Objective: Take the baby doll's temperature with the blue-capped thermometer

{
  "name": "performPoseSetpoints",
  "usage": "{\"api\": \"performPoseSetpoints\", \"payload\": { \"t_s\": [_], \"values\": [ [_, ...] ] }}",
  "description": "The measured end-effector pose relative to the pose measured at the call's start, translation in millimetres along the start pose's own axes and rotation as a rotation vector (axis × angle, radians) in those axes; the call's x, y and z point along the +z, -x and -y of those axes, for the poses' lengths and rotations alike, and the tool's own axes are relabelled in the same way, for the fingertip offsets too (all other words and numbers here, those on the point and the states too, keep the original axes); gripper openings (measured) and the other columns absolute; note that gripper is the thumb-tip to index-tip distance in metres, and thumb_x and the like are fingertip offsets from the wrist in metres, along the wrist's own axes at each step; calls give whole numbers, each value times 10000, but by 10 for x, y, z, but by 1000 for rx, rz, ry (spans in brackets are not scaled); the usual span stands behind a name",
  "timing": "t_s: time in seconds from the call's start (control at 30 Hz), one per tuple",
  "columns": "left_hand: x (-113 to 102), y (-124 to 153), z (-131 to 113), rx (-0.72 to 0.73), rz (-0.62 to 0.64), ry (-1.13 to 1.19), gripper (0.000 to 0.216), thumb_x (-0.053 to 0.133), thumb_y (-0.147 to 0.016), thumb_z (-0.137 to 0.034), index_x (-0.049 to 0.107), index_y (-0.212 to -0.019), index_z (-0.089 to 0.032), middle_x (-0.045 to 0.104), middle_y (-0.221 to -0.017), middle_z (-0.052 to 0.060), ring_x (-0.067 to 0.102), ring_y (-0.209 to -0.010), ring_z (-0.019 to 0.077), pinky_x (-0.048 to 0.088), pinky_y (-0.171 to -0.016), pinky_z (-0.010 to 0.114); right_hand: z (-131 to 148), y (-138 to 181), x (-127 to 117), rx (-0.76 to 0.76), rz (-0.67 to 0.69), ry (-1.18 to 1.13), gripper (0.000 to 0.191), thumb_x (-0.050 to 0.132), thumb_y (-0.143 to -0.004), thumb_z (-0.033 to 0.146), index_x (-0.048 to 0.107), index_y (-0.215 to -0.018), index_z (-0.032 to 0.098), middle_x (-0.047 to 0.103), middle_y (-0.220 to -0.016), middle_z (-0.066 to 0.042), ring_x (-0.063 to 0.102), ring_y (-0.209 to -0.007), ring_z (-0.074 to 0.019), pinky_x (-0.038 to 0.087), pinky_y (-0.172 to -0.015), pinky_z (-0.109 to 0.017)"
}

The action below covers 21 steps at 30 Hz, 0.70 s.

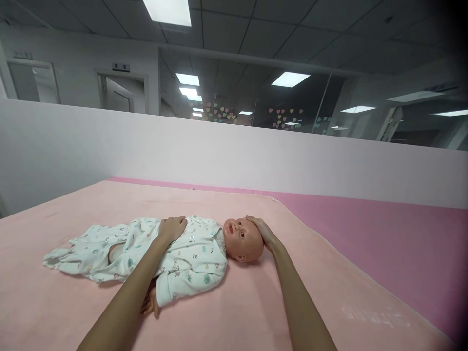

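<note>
Pink blanket (pixel 256 312) nearest, spread under both forearms, cushioning everything lying on it.

Doll's bare hand (pixel 151 303) pokes from sleeve, below left fingers, near forearm.

Left hand (pixel 171 228): fingers loosely curled, palm down on chest of baby doll (pixel 190 253), resting, not gripping; likely steadying torso.

Right hand (pixel 261 229): fingers spread open, cupped around top of doll's head (pixel 243 239), touching, seemingly supporting it.

Doll on back, face up, in printed white sleepsuit (pixel 109 248), legs trailing away beyond left fingers.

Beyond fingertips: darker pink surface (pixel 383 243), then white partition wall (pixel 234 151), glass with heart stickers (pixel 288 117).
</note>
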<state>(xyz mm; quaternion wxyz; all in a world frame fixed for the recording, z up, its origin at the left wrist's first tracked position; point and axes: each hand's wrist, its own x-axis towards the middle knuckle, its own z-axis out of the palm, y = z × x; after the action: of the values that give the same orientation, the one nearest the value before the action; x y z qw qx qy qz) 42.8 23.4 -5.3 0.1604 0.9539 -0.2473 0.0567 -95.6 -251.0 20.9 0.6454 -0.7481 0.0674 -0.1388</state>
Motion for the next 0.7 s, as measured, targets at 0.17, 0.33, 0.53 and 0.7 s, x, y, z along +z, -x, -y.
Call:
{"api": "performPoseSetpoints", "payload": {
  "t_s": [0.17,0.33,0.53,0.7],
  "values": [
    [-16,9,-9,-2,7,6,395,207,-814,-311,592,-853,-234,655,-944,61,538,-946,250,335,-798,387,5,1,7,14,-17,-5,358,555,-704,452,659,-897,168,651,-979,-45,575,-916,-209,421,-813,-292],
    [-21,6,-14,-7,7,13,391,213,-813,-316,594,-840,-233,658,-928,61,540,-929,245,336,-793,379,-8,0,1,43,-12,-8,371,529,-718,483,654,-829,152,674,-884,-47,594,-845,-201,438,-767,-279],
    [-26,14,-19,-7,0,8,389,208,-812,-318,587,-823,-232,659,-908,56,544,-926,245,341,-791,375,7,15,-2,51,-1,-4,384,531,-717,501,659,-809,151,675,-869,-50,600,-806,-206,448,-756,-305],
    [-23,12,-17,-4,-1,3,386,209,-813,-308,585,-827,-225,657,-917,64,543,-930,247,341,-784,375,25,9,17,19,-36,-52,382,580,-697,468,667,-918,169,645,-1010,-58,583,-936,-212,435,-845,-307]
  ]
}}
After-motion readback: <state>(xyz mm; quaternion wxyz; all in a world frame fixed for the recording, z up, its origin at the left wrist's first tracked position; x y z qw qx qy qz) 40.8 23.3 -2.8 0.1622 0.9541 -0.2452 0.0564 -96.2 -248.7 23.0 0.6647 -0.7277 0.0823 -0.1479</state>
